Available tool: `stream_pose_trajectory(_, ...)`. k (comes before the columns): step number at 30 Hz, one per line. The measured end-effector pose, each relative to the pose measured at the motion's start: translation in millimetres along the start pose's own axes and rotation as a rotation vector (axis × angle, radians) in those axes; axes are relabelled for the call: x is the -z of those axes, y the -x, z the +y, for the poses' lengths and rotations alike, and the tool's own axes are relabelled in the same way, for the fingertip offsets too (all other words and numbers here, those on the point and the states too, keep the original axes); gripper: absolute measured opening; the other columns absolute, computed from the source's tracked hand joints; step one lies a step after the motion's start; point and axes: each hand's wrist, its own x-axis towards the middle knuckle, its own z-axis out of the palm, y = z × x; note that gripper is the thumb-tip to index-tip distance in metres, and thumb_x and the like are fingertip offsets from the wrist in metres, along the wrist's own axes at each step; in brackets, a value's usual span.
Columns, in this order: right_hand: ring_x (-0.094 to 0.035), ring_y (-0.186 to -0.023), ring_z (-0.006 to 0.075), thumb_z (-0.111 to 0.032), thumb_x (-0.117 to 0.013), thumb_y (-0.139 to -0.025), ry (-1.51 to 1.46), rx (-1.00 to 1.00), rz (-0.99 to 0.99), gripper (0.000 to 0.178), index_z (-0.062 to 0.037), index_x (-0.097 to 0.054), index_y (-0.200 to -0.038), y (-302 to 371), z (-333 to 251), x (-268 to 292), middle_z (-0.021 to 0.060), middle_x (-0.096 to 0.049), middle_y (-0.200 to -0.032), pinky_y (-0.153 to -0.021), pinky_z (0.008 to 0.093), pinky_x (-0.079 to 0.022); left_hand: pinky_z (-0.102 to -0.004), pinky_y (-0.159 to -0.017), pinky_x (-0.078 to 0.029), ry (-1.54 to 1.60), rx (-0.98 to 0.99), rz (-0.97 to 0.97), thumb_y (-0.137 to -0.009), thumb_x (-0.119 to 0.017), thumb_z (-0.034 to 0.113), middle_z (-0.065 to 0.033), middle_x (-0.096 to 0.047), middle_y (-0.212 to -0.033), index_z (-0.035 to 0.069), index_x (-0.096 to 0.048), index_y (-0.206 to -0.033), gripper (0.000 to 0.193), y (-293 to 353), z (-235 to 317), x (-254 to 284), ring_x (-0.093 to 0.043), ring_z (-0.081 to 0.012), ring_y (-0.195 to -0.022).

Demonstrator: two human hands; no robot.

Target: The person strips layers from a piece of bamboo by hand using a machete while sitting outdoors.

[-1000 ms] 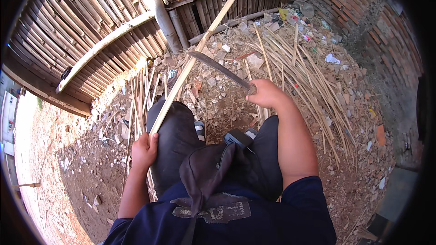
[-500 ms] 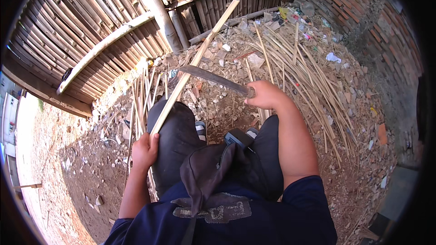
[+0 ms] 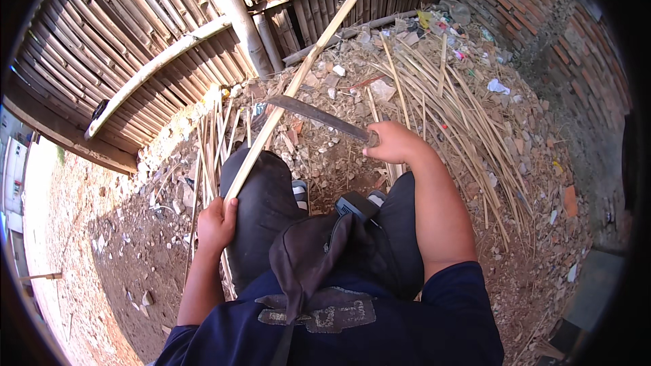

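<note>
A long pale bamboo strip point(image 3: 288, 98) slants up and away from my left thigh. My left hand point(image 3: 217, 224) is closed around its near end. In my right hand point(image 3: 393, 142) is the handle of a machete point(image 3: 322, 117), its dark blade pointing left. The blade's tip end lies across the strip, around the middle of its length; whether it cuts into the wood cannot be made out. Fingers of the right hand wrap the handle, which is mostly hidden by them.
Split bamboo strips point(image 3: 468, 122) lie heaped on the right, and more strips point(image 3: 213, 135) stand by my left knee. Rubble and litter cover the ground. A bamboo wall point(image 3: 135, 47) rises ahead, a brick wall point(image 3: 542, 34) on the right. A dark bag point(image 3: 305, 257) rests between my legs.
Hardly anything differs. The machete and my right hand have shifted very slightly; the bamboo strip and my left hand stay in place.
</note>
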Motion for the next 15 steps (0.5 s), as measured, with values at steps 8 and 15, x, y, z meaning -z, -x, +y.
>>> stream_pose_trajectory(8, -0.069, -0.101, 0.0375, -0.032, -0.079, -0.084, 0.000, -0.001, -0.019, 0.043, -0.0054, -0.070, -0.116, 1.0, -3.6, 1.9, 0.0209, -0.072, -0.104, -0.089, 0.0450, -0.054, -0.0507, -0.056, -0.045, 0.006, -0.003, -0.004, -0.100, -0.063, 0.043, -0.0223, -0.057, -0.060, 0.001, -0.052, -0.071, 0.052, -0.3, 0.6, 1.5, -0.058, -0.0425, -0.056)
stream_pose_trajectory(15, -0.069, -0.103, 0.0375, -0.032, -0.079, -0.084, -0.006, 0.002, -0.048, 0.045, -0.0056, -0.070, -0.119, -0.6, -2.1, 0.5, 0.0209, -0.072, -0.106, -0.090, 0.0448, -0.054, -0.0505, -0.056, -0.045, 0.009, 0.008, -0.017, -0.100, -0.062, 0.044, -0.0222, -0.057, -0.061, 0.001, -0.053, -0.071, 0.052, -0.8, 0.5, 0.7, -0.059, -0.0421, -0.056)
